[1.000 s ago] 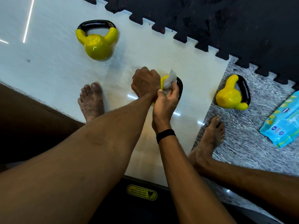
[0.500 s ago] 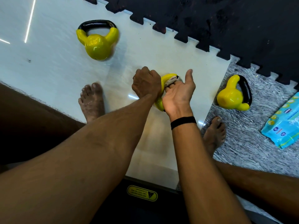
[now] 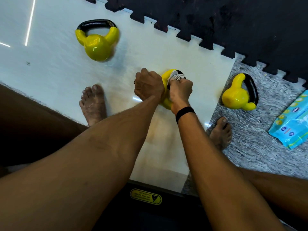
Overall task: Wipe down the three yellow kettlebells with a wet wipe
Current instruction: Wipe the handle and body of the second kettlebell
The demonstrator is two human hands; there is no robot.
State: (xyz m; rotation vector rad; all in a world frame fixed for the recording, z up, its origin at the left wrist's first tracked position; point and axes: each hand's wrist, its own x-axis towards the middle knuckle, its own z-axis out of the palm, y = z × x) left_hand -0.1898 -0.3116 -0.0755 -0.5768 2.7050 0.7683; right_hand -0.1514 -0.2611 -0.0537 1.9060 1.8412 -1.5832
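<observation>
**A:** Head view, the only one we have: why is the left hand (image 3: 148,86) on the middle kettlebell (image 3: 165,90) at all?

**B:** It looks like a brace. That hand is closed in a fist over the left side of the bell, probably to keep it from rolling while the other hand scrubs. Exactly what the fingers grip is hidden under the knuckles.

**A:** And the right hand (image 3: 180,90)?

**B:** Curled tight around a bunched wet wipe (image 3: 176,77), pressing it against the top of the bell where the yellow horn meets the black handle. I'd judge the wiping of this bell is in hand.

**A:** Where are the other two?

**B:** One kettlebell (image 3: 97,43) lies well apart to the upper left, handle pointing away. The third (image 3: 238,94) lies to the right, near the right foot (image 3: 220,132). Whether either has been cleaned, I can't tell.

**A:** The supply?

**B:** A blue wipes pack (image 3: 290,124) sits at the right edge, near enough for a fresh sheet.

**A:** The floor?

**B:** Glossy pale tile (image 3: 50,67) with light reflections under two bells, so they could slide. Grey speckled flooring (image 3: 250,147) under the third. Black interlocking mats (image 3: 233,22) border the far side. The left foot (image 3: 93,104) is planted on the tile.
</observation>
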